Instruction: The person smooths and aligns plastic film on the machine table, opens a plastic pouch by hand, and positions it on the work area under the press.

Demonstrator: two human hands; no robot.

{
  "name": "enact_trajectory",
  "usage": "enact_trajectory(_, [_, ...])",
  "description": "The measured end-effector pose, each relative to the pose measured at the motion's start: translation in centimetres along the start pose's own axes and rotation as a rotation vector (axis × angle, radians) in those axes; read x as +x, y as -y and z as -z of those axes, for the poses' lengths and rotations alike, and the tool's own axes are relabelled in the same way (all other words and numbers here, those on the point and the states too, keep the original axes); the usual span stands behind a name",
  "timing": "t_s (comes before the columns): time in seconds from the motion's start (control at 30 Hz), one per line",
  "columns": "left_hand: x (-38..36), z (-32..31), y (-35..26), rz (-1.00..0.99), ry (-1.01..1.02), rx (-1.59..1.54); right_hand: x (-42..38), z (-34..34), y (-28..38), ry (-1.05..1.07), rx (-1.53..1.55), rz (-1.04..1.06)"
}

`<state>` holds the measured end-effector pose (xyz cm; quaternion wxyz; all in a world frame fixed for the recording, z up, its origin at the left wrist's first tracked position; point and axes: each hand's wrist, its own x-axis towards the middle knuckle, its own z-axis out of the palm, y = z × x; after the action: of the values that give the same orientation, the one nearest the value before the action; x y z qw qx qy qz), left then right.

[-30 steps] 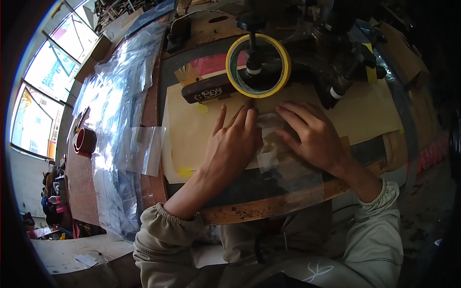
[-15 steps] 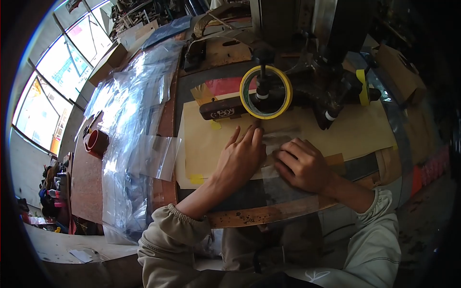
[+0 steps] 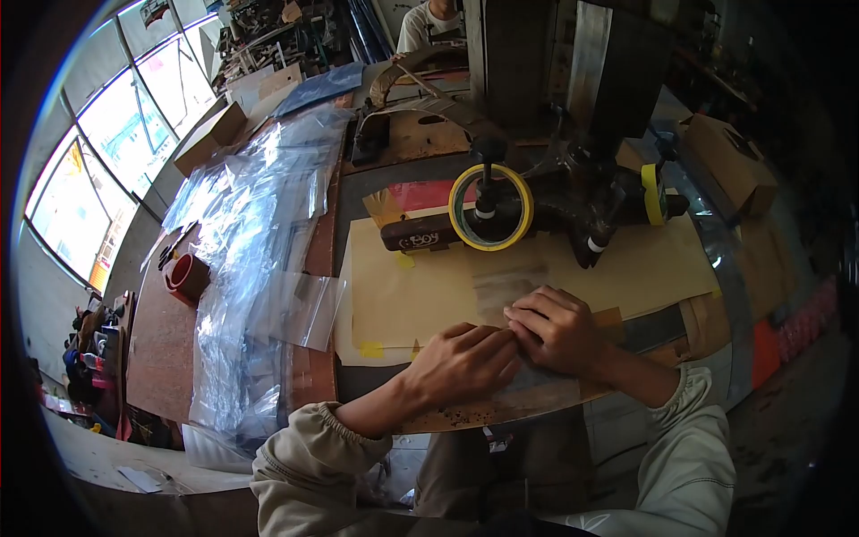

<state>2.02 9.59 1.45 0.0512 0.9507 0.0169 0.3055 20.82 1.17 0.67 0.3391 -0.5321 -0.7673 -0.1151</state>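
A clear plastic bag (image 3: 508, 291) lies over the tan paper board (image 3: 403, 291), its near part hanging toward the wooden table edge. My left hand (image 3: 465, 362) is closed on the bag from the left, fingers bent and fingertips drawn together. Against those fingertips, my right hand (image 3: 557, 331) pinches the bag from the right. The exact spot gripped is hidden under the fingers. Just beyond the hands stands a dark metal clamp frame (image 3: 420, 234), with a yellow tape roll (image 3: 528, 210) hung around its screw post.
A pile of clear plastic bags (image 3: 259, 268) covers the left side, near a brown tape roll (image 3: 187, 277). Another yellow tape roll (image 3: 651, 194) sits on the frame's right end. A cardboard box (image 3: 734, 166) is at far right. Another person (image 3: 425, 29) is at the back.
My left hand has come back toward me and rightward, from flat near the clamp frame to meet my right hand. The right hand has moved slightly nearer me. The head view has shifted.
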Motion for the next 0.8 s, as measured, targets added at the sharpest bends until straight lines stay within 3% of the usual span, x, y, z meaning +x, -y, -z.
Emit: enact_trajectory(0.8, [0.45,0.13,0.55,0.033,0.037,-0.092,-0.52,0.15,0.13,0.019,-0.045,0.008])
